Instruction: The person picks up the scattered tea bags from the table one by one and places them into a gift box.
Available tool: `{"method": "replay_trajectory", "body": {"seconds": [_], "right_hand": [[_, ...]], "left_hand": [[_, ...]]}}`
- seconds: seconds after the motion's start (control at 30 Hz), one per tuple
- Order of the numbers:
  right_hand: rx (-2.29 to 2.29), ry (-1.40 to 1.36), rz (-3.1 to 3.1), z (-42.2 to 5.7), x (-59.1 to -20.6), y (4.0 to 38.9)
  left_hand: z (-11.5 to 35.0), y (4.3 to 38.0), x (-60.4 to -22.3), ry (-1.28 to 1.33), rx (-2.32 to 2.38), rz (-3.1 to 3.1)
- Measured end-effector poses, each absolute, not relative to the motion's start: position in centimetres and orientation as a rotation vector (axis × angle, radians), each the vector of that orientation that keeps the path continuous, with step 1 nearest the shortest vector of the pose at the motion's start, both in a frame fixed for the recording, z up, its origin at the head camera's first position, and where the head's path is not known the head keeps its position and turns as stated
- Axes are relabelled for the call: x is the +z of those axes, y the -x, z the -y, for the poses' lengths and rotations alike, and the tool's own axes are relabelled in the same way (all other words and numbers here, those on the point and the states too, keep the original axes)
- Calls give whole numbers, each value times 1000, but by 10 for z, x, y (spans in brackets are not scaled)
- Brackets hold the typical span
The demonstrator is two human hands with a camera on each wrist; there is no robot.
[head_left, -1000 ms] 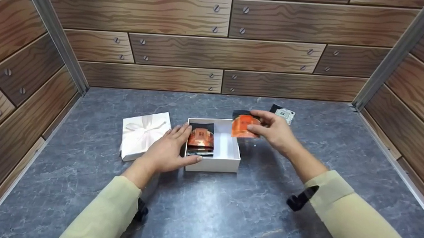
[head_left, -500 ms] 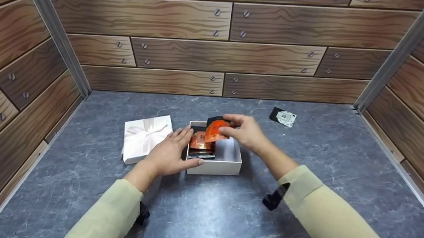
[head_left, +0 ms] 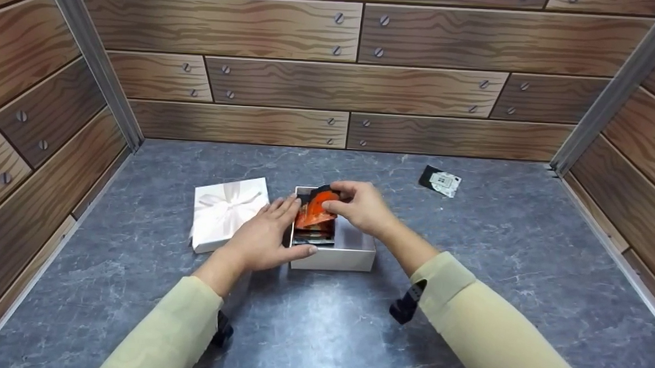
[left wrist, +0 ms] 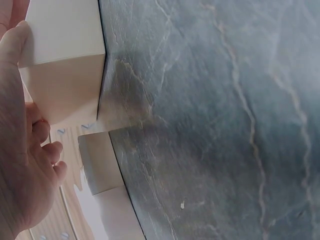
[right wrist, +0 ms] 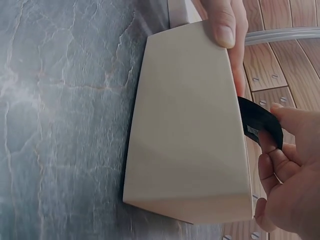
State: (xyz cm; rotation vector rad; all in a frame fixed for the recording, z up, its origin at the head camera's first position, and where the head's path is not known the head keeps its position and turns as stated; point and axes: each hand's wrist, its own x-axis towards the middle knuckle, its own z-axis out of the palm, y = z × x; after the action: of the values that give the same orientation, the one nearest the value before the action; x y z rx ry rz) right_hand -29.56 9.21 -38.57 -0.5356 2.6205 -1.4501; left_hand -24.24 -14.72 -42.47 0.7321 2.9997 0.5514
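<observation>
My right hand [head_left: 359, 207] pinches an orange and black sachet [head_left: 320, 208] between thumb and fingers. The sachet bends over the left part of a white open box [head_left: 332, 260]. In the right wrist view its dark back [right wrist: 257, 120] curves past the box rim. Beneath it, more sachets [head_left: 314, 239] lie stacked in the box's left half, mostly covered. My left hand [head_left: 264, 234] rests against the box's front left corner, its fingers straight along the left side and the thumb on the front rim.
Left of the box lies a white lid [head_left: 228, 210] with a pale ribbon bow, close to my left hand. A black and silver sachet [head_left: 441, 180] lies flat on the grey marbled table [head_left: 469, 229] at the back right. Wood-patterned walls [head_left: 354, 85] enclose the table.
My right hand has carried the orange sachet leftward from the box's right side and down over its left half. My left hand has stayed at the box.
</observation>
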Motion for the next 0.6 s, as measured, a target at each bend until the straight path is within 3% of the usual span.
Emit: {"method": "replay_trajectory", "body": {"seconds": [0.6], "right_hand": [[-1181, 618, -2722, -80, -394, 297]], "left_hand": [[147, 242, -425, -708, 536, -2994]]}}
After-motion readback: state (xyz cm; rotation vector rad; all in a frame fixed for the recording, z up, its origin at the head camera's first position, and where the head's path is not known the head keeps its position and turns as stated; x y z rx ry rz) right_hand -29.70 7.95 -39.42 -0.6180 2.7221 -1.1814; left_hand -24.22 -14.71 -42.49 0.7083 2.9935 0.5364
